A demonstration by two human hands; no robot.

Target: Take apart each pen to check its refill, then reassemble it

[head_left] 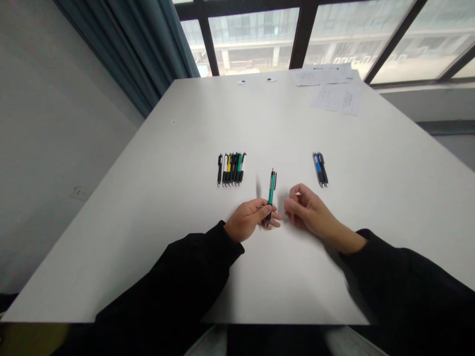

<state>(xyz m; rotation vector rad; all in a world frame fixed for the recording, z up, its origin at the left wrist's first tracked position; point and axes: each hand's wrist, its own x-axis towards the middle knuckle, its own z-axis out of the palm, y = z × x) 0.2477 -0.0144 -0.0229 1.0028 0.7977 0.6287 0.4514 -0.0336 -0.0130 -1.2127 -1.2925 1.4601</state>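
The left hand grasps a slim green plastic click pen with a black grip, pinching it near the tip. The pen is between the hands, its long axis running outward: tip pointing back nearward, clicker away and slightly rightward. The right hand, just beside it, is loosely curled; I cannot tell whether it holds anything. Beyond the left hand lies a row of slim multicoloured pens; beyond the right, a blue-and-black pen touches or nearly touches a dark pen.

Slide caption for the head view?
Left hand holds a green pen near the right hand; more pens lie in two groups beyond.
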